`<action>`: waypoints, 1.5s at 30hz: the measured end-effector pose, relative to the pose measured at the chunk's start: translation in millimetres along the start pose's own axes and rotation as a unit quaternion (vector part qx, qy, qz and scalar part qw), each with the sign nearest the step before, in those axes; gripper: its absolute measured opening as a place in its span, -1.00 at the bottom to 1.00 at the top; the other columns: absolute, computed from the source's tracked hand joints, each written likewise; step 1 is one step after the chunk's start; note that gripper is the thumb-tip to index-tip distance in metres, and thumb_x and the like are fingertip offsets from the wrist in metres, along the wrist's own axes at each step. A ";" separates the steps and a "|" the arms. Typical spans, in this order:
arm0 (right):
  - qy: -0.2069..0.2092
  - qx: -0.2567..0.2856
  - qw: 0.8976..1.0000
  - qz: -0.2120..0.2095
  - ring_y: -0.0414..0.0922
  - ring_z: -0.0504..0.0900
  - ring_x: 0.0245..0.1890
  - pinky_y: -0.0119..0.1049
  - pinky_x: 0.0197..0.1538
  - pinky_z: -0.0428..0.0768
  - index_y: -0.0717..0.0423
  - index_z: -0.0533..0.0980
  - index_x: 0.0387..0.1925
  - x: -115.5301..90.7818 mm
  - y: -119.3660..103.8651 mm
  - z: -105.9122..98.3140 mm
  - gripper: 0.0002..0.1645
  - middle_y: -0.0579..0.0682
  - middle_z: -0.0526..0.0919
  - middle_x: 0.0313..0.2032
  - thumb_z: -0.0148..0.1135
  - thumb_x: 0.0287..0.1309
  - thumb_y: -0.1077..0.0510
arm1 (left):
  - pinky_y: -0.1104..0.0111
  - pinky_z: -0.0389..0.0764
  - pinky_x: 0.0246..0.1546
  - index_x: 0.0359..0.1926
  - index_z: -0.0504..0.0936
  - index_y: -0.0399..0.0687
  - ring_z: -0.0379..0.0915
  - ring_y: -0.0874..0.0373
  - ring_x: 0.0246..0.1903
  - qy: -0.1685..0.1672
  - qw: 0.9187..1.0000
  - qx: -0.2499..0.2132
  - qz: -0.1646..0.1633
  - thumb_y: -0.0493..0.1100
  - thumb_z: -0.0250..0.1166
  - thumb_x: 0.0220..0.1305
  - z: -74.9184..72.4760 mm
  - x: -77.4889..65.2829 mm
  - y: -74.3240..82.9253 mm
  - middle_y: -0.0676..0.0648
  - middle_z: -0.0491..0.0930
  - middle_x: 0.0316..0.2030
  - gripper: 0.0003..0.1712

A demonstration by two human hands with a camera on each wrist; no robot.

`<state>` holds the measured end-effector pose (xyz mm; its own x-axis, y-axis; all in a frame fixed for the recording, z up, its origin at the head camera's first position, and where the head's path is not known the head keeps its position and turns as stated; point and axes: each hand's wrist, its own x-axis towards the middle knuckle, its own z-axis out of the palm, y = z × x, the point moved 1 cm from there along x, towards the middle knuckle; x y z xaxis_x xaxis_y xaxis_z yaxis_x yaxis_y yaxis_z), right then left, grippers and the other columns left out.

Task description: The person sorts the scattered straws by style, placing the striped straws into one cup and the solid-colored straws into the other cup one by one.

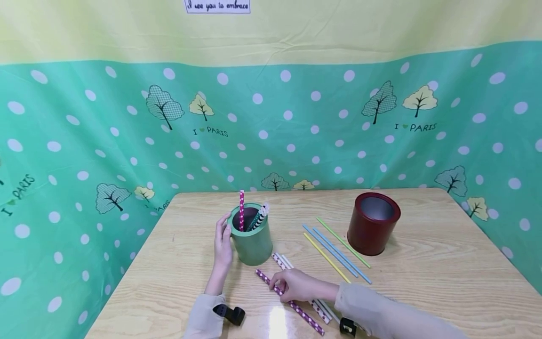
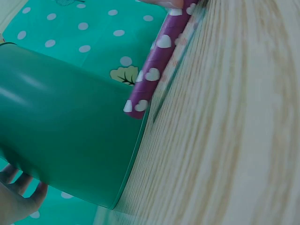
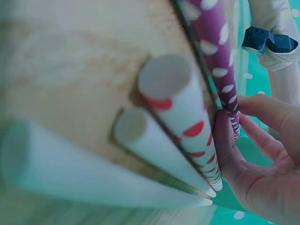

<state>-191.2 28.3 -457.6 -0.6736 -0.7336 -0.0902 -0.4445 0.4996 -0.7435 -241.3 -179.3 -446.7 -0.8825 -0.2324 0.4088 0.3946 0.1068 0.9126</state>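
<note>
My left hand (image 1: 223, 242) holds the left side of a green cylindrical can (image 1: 254, 247), fingers near its rim. Inside the can stand a pink dotted straw (image 1: 242, 207) and a black-and-white striped straw (image 1: 259, 219), with a dark green one beside them. Between thumb and fingers, my right hand (image 1: 298, 285) pinches a purple paper straw (image 1: 308, 320) with white hearts, part way along its length. Just right of it lie a white straw with red hearts (image 3: 187, 122) and plain white straws (image 3: 84, 168), partly hidden by my right hand and forearm in the head view.
Blue straws (image 1: 338, 254), a yellow straw (image 1: 326, 256) and a light green straw (image 1: 343, 242) lie loose right of centre. Behind them, a dark red can (image 1: 368, 230) stands upright. A dotted curtain (image 1: 271, 117) hangs behind the wooden table (image 1: 169, 282).
</note>
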 end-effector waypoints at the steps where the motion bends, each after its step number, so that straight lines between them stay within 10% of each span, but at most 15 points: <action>1: 0.001 0.010 1.000 0.005 -0.40 0.34 -0.65 -0.53 -0.53 0.40 0.11 0.53 -0.26 -0.5 0.0 0.0 -0.60 -0.18 0.43 -0.56 0.26 -0.28 0.42 | 0.40 0.24 -0.01 0.17 0.23 -0.21 0.26 0.29 0.00 0.000 1.000 0.001 0.000 -0.09 -0.18 0.34 -0.1 0.0 -0.1 -0.28 0.33 0.08 -0.55; 17: 0.062 0.129 0.990 0.015 -0.32 0.42 -0.60 -0.50 -0.60 0.41 0.20 0.47 -0.15 -5.8 1.7 -10.5 -0.61 -0.06 0.47 -0.49 0.22 -0.13 0.40 | 0.44 0.24 -0.03 0.17 0.23 -0.23 0.27 0.26 -0.01 0.000 1.000 0.001 0.002 -0.15 -0.19 0.35 0.1 -0.1 -0.4 -0.30 0.33 0.07 -0.57; 45: 0.116 0.169 0.979 -0.018 -0.17 0.50 -0.37 -0.42 -0.37 0.50 0.16 0.43 -0.04 -17.4 -16.6 -28.0 -0.54 0.02 0.53 -0.33 0.16 -0.08 0.40 | 0.44 0.27 -0.07 0.16 0.23 -0.24 0.30 0.18 -0.02 -0.001 1.000 -0.001 0.012 -0.15 -0.18 0.35 -0.9 -0.7 -2.2 -0.32 0.34 0.05 -0.57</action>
<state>-188.7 45.7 -425.1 -0.7943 -0.6042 0.0634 -0.2757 0.2655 -0.9238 -241.3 -180.2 -449.0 -0.8735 -0.2278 0.4302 0.4156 0.1111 0.9027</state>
